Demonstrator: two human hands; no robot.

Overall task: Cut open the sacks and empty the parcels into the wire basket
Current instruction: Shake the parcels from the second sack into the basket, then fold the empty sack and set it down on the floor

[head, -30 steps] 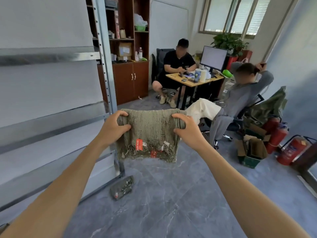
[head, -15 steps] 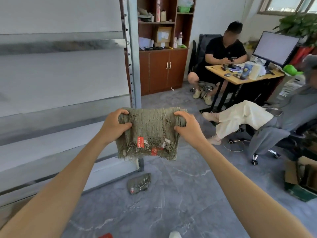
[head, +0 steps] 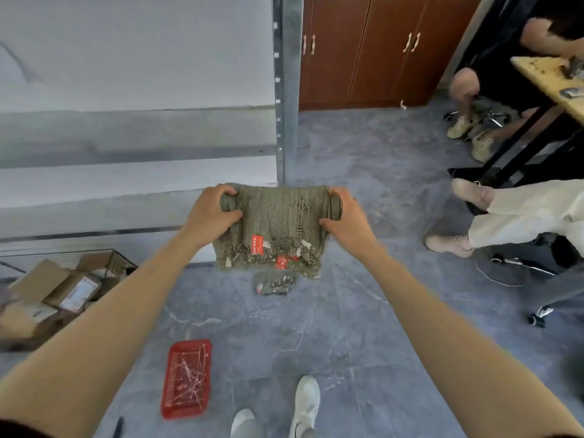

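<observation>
Both my hands clamped on rolled green sack (head: pixel 278 216): left hand (head: pixel 211 213) at one end, right hand (head: pixel 346 221) at other. Wire basket (head: pixel 113 263) with parcels (head: pixel 76 290) low, left of left forearm. Advice: roll tight, keep ends even, tuck frayed hem.

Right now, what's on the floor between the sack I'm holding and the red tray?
In the head view, a small folded sack lies just under the held sack; from there to the red tray the floor is bare.
</observation>
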